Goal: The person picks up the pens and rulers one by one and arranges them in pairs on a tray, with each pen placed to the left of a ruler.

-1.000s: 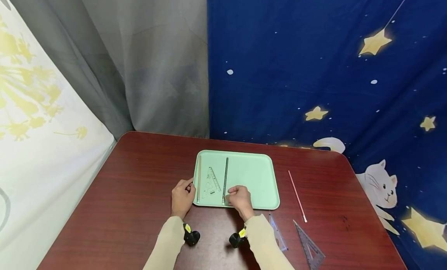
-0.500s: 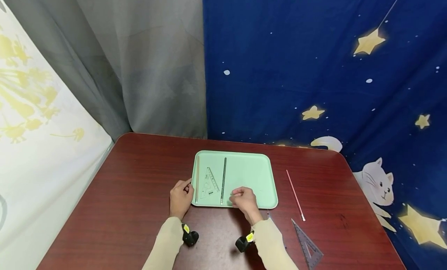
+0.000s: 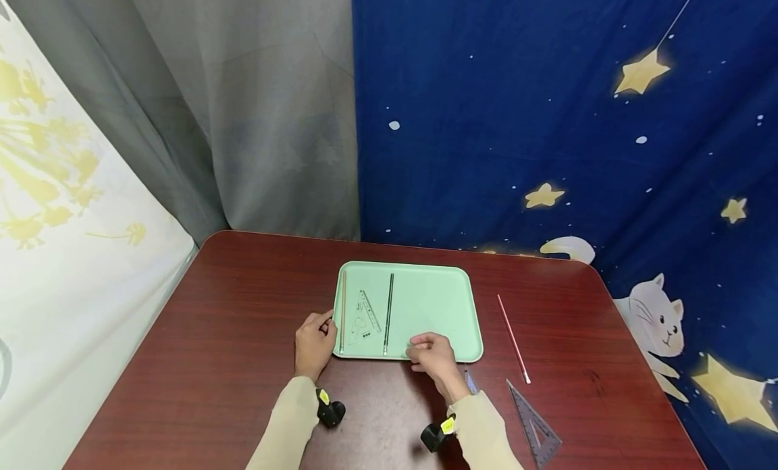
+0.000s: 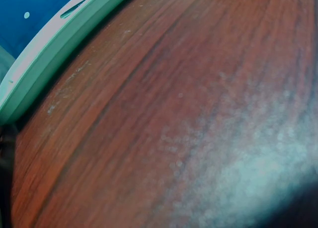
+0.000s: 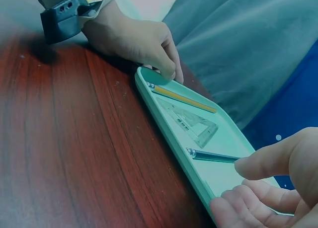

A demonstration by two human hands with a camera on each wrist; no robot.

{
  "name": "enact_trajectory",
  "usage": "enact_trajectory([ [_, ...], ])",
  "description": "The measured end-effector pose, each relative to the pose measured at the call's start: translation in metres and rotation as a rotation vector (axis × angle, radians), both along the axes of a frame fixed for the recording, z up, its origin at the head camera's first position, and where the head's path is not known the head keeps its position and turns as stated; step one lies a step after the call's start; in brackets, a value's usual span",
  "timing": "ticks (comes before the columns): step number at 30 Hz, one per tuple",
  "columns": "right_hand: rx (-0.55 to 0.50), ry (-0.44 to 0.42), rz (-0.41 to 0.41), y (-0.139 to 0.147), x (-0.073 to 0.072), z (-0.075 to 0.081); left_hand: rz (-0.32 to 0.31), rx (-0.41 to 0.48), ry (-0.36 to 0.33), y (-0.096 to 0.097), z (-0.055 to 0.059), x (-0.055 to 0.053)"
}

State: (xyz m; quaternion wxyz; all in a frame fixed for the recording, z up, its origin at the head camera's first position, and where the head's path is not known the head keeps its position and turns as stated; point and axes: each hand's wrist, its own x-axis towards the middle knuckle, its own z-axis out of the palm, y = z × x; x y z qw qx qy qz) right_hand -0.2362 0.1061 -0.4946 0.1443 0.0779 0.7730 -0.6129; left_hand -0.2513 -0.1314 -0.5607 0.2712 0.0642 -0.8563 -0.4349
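Note:
My left hand (image 3: 315,345) is at the left rim of the light green tray (image 3: 434,301); in the right wrist view its thumb and fingers pinch that rim near the corner. On the tray lie a yellow pencil (image 5: 184,97) along the left side, a clear set square (image 5: 196,128) and a dark pencil (image 3: 388,315). My right hand (image 3: 434,358) hovers over the tray's front edge, right of the dark pencil. Its fingers are loosely bent, with nothing between thumb and fingertips. The left wrist view catches only the tray's rim (image 4: 54,54) and tabletop, not the fingers.
A pink pencil (image 3: 513,338) lies on the brown table (image 3: 243,308) right of the tray. Nearer stands a grey-purple set square (image 3: 535,426) lying flat. A bluish ruler (image 3: 471,382) is mostly hidden by the right forearm. Curtains hang behind the table.
My right hand has moved away from the dark pencil's lower end, rightward and slightly toward me. The dark pencil stays on the tray. The left hand keeps its place; the head view shifted slightly.

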Motion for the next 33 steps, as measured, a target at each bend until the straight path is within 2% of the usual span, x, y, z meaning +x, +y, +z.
enact_trajectory([
  [10,0.035,0.009,-0.056,0.015,0.014,0.001,0.006,-0.009,0.005,-0.001,0.000,-0.001],
  [25,0.049,0.037,-0.080,0.032,0.034,-0.012,0.008,-0.005,0.006,-0.002,-0.002,-0.001],
  [33,0.061,0.115,-0.180,0.042,0.041,-0.013,0.009,-0.008,-0.001,0.000,-0.004,-0.001],
])
